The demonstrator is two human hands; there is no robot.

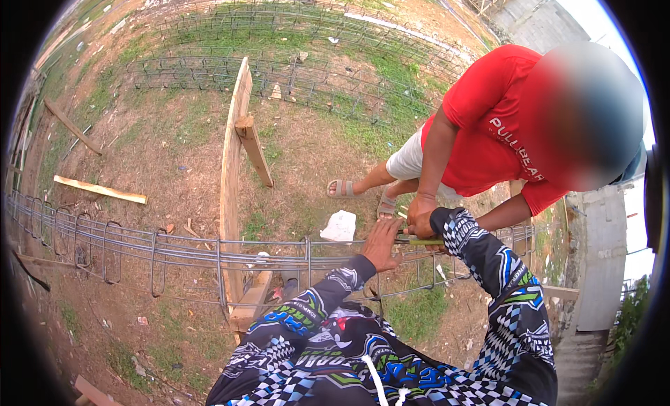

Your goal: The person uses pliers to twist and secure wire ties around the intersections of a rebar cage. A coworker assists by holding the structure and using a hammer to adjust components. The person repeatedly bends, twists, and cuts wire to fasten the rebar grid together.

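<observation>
Head view is looking straight down at a long rebar cage (139,247) that's lying sideways across a wooden support post (232,176) on a patchy grass-and-dirt yard. The left hand (381,244) is resting flat and open on the top bars of the cage, fingers spread, not gripping anything, just pressing the bars steady. The right hand (438,228) is mostly hidden behind its patterned sleeve, so I can't tell if it's closed, but it's sitting right at a slim tool with a yellow-green handle (424,242) that's lying along the top bar.

A co-worker in a red shirt (488,141) is bending in from the far side, and the co-worker's hand (421,215) is clamping down at the same spot, touching the tool area. So to me this looks like the tying step, fixing a stirrup to the long bar at that joint, somewhere in the middle of the job since plenty of loops are running off to the left.

Next move probably calls for keeping the bars pinned while the tool is twisting, and watching for fingers crowding that one joint. More finished cages (279,78) are lying further back.
</observation>
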